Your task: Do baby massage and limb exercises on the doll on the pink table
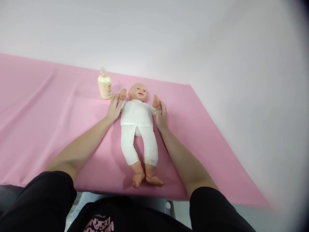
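A baby doll (137, 125) in a white suit lies on its back on a pink sheet (48, 122), head away from me, feet toward me. My left hand (114, 108) touches the doll's raised arm on the left side. At the doll's other raised arm rests my right hand (161, 114), fingers against the sleeve. Whether either hand truly grips an arm is hard to tell. A small cream bottle (104, 85) with a clear cap stands upright just left of the doll's head.
A white wall (217, 48) rises behind the pink sheet and runs down along its right edge. The sheet's near edge hangs over a grey surface (159, 203) close to my body. My black sleeves fill the bottom of the view.
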The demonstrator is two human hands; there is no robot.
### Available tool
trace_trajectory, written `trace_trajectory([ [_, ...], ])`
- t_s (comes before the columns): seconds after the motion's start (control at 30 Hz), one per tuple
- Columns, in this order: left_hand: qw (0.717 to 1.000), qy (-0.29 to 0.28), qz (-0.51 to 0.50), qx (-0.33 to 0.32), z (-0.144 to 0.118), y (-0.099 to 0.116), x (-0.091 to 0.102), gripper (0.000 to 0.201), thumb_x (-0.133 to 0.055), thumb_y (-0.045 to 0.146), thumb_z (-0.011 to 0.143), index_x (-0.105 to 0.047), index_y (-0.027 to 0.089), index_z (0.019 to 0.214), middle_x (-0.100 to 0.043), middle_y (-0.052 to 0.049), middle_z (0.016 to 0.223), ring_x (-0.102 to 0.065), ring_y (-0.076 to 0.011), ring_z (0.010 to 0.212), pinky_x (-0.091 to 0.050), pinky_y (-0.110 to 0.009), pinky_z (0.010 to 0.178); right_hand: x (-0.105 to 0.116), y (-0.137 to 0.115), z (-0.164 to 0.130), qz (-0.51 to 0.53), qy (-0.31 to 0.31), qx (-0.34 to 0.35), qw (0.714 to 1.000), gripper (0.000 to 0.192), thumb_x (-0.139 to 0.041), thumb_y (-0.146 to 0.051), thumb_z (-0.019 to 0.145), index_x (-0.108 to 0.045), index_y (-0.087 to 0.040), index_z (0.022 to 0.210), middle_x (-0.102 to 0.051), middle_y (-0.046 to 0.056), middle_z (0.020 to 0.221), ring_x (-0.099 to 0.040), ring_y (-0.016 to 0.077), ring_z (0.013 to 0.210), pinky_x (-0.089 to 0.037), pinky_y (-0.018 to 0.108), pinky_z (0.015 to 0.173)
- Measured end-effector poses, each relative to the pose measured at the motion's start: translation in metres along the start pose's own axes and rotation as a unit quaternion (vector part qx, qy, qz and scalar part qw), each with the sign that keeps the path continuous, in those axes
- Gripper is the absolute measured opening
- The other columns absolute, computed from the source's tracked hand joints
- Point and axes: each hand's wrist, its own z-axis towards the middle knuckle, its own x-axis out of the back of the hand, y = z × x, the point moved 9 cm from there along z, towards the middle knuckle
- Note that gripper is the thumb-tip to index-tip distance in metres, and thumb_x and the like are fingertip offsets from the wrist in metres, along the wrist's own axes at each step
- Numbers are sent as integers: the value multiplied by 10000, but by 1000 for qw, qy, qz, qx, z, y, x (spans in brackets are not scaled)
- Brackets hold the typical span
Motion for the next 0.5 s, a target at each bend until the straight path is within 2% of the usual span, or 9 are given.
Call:
trace_trajectory([
  [0.13, 981, -135, 120, -68, -7, 14, -29, 570, -530, 604, 991, -611, 222, 1406, -628, -150, 1402, -560, -322, 1332, -369, -527, 1220, -20, -12, -3, -85, -91, 71, 990, 396, -561, -347, 912, -652, -284, 1292, -690, 70, 1341, -607, 277, 1293, -430, 531, 1200],
  [0.2, 969, -168, 161, -84, -10, 13, -37, 560, -464, 562, 1027, -585, 205, 1441, -636, -155, 1388, -576, -310, 1303, -398, -531, 1197, -25, -12, -4, -108, -112, 96, 983, 396, -537, -318, 922, -653, -287, 1300, -687, 72, 1348, -607, 280, 1297, -438, 529, 1193],
  [0.33, 972, -141, 170, -81, -9, 9, -32, 613, -391, 597, 1046, -540, 175, 1464, -618, -181, 1411, -569, -310, 1323, -407, -529, 1193, -22, -5, -3, -106, -99, 97, 985, 396, -524, -327, 950, -624, -289, 1331, -678, 82, 1354, -604, 277, 1294, -452, 532, 1178],
  [0.5, 995, -55, 82, -30, -3, 0, -12, 681, -381, 701, 1015, -503, 193, 1451, -601, -184, 1431, -550, -308, 1378, -395, -517, 1211, -9, 10, -2, -57, -39, 22, 997, 452, -534, -437, 977, -551, -274, 1398, -628, 101, 1417, -577, 269, 1333, -435, 537, 1192],
])
